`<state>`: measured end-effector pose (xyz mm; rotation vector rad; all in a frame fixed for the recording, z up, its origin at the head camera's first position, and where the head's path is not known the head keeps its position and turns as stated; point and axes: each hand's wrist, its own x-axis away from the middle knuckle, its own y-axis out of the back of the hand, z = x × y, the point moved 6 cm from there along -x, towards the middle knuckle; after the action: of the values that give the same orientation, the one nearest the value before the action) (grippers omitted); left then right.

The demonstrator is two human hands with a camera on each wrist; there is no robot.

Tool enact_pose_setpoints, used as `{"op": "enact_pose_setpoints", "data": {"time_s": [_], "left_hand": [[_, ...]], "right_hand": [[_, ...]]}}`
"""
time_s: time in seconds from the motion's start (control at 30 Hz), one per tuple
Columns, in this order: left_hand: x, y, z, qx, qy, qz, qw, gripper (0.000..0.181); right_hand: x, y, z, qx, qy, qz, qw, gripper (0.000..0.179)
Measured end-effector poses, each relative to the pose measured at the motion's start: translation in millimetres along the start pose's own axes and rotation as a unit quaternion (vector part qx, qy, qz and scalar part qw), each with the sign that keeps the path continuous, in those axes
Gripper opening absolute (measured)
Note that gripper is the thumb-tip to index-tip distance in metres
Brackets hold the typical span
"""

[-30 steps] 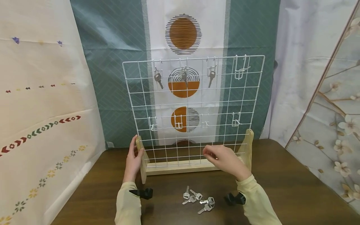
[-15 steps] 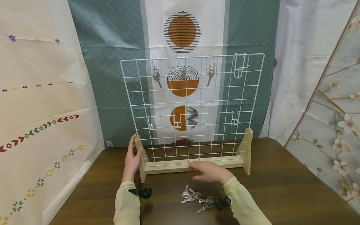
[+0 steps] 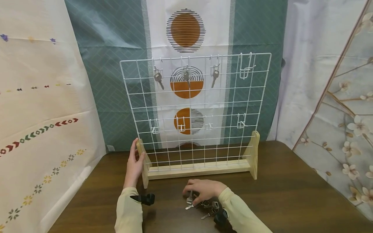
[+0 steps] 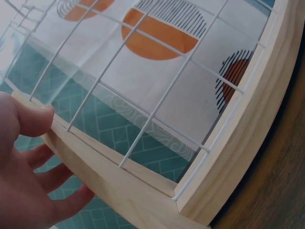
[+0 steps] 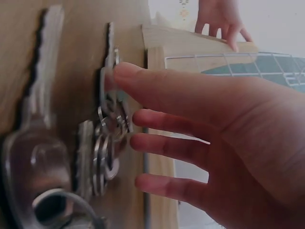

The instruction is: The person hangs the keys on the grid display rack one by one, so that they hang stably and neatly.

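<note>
My left hand (image 3: 134, 168) grips the left wooden upright (image 3: 144, 178) of a stand, thumb on the near side and fingers behind it; the left wrist view shows that wood (image 4: 109, 191) close up. My right hand (image 3: 205, 189) is low over a cluster of loose metal keys with rings (image 3: 189, 200), thumb and fingers spread. In the right wrist view, the thumb tip overlaps one key (image 5: 110, 47), while a larger key (image 5: 35, 157) lies nearer the camera. Parts of the cluster are hidden beneath the hand.
The stand holds a white wire grid (image 3: 264, 90). Three keys hang along its top, one at the left (image 3: 158, 77). An upper-right hook (image 3: 244, 72) and several lower hooks (image 3: 181, 126) carry no keys. Patterned cloths surround the brown table (image 3: 291, 194).
My right hand has come down from in front of the grid, moving left and nearer, to the loose keys. My left hand keeps its grip on the upright.
</note>
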<state>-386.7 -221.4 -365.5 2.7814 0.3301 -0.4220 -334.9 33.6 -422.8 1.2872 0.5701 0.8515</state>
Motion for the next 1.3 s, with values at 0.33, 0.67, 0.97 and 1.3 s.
{"op": "enact_pose_setpoints", "data": {"time_s": [0.33,0.67,0.97,1.3], "left_hand": [[1.0,-1.2,0.7,-0.005,0.001,-0.002,1.0,0.065],[1.2,-2.5,-0.6,0.002,-0.003,-0.004,1.0,0.065],[2.0,-0.8,-0.8,0.006,0.002,-0.002,1.0,0.066],[0.1,0.0,1.6,-0.004,-0.008,-0.009,0.9999,0.066]], "right_hand": [[-3.0,-1.9,-0.8,-0.014,0.019,-0.021,0.9995,0.021],[-4.3,-3.1,-0.3,-0.027,0.012,-0.022,0.9993,0.018],[-7.1,-6.1,0.1,-0.029,0.023,-0.021,0.9991,0.018],[-9.3,-7.5,-0.3,-0.025,0.025,-0.037,0.9987,0.017]]}}
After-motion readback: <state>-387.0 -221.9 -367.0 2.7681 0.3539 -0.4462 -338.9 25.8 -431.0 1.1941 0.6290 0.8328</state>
